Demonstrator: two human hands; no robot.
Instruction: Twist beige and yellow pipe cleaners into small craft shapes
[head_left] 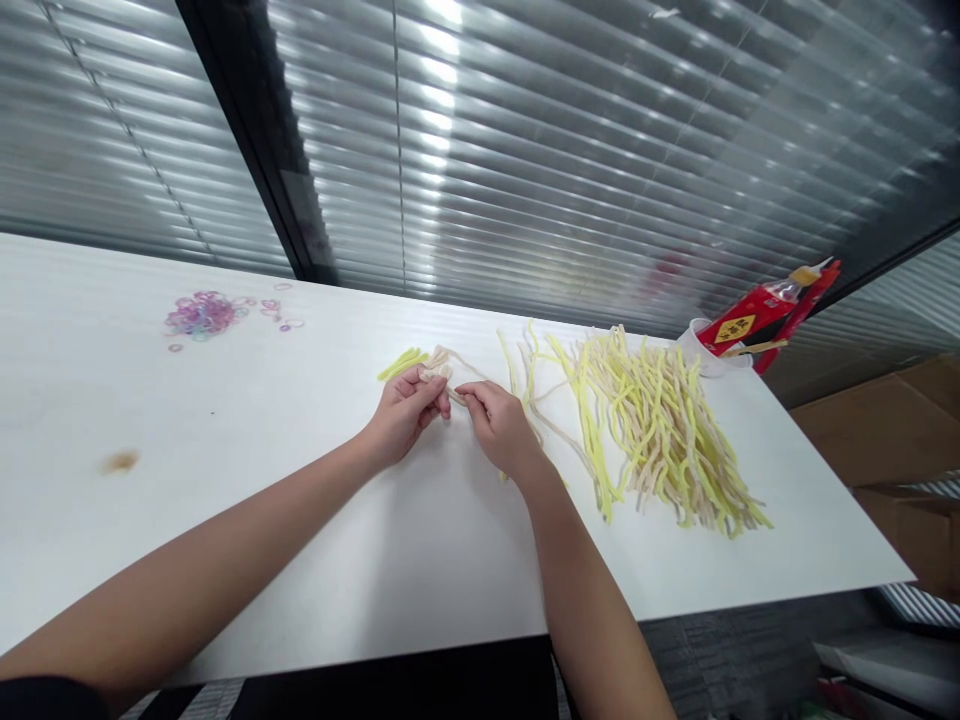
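Note:
My left hand (415,408) pinches a small folded bundle of cream fuzzy strands (437,373) between thumb and fingers. Close on its right, my right hand (496,422) has its fingertips closed on a cream strand that runs from the bundle. The strands look like pipe cleaners. Just behind my left hand, a short yellow bundle (403,363) of the same material lies on the table. Several loose yellow and cream strands (531,372) lie right of my right hand, partly hidden by it.
A large pile of yellow and cream strands (667,430) covers the table's right part. Behind it, a clear plastic cup (701,348) holds a red bottle (757,318) and sticks. Small pink and purple rings (202,314) are heaped at the left. Blinds stand along the back edge.

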